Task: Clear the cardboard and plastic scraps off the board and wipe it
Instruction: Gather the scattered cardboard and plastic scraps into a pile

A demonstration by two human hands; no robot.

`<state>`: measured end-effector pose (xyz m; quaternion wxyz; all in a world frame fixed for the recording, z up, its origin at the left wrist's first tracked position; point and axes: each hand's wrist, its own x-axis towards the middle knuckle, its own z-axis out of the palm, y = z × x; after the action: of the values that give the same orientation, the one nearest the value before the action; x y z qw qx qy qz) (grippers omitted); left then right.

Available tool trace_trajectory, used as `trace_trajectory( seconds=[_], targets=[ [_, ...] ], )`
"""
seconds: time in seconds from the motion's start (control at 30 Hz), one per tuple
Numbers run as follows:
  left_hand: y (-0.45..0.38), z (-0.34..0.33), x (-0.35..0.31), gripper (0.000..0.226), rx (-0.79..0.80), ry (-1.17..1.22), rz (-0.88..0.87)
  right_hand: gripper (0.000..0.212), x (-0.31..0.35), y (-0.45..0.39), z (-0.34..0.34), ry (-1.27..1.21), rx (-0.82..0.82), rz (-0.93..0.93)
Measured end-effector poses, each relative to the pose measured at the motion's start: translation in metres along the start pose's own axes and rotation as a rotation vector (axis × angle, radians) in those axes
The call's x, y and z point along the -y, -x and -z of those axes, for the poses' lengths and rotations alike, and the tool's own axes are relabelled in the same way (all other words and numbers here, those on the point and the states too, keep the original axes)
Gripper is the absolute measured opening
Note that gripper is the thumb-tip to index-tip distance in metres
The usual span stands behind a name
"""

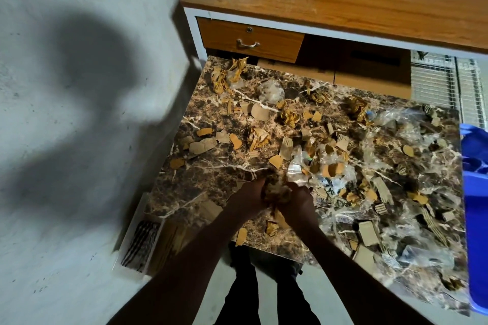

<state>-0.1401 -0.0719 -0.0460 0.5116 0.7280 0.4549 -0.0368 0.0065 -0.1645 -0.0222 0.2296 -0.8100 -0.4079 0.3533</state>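
Hands: my left hand (249, 196) and right hand (297, 202) are cupping scraps (276, 192), fingers curled round them.
Board (211, 177): lying littered with cardboard and plastic.

No word, number or brand can be read anywhere in the view. Just beyond and to the right of the fingers of the right hand (297, 196), a crumpled clear plastic wrapper (330, 185) carries dark printed marks, too creased and blurred to make out as letters. The yellow crumpled scraps (257, 137) farther beyond the fingers show dark lines only, not legible writing.
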Motion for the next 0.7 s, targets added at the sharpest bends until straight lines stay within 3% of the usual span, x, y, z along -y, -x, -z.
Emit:
trace_trajectory(
  seconds=[0.27, 0.5, 0.7],
  targets=[
    [-0.004, -0.009, -0.018, 0.020, -0.057, -0.023, 0.053, 0.015, 0.000, -0.005, -0.014, -0.042, 0.047, -0.047],
    [0.001, 0.007, -0.045, 0.032, -0.085, -0.052, -0.026, 0.012, 0.006, -0.004, 0.013, -0.110, 0.014, 0.006],
    [-0.006, 0.022, -0.088, 0.046, -0.201, -0.040, -0.132, 0.014, 0.019, -0.010, 0.063, -0.077, -0.151, 0.162]
  ],
)
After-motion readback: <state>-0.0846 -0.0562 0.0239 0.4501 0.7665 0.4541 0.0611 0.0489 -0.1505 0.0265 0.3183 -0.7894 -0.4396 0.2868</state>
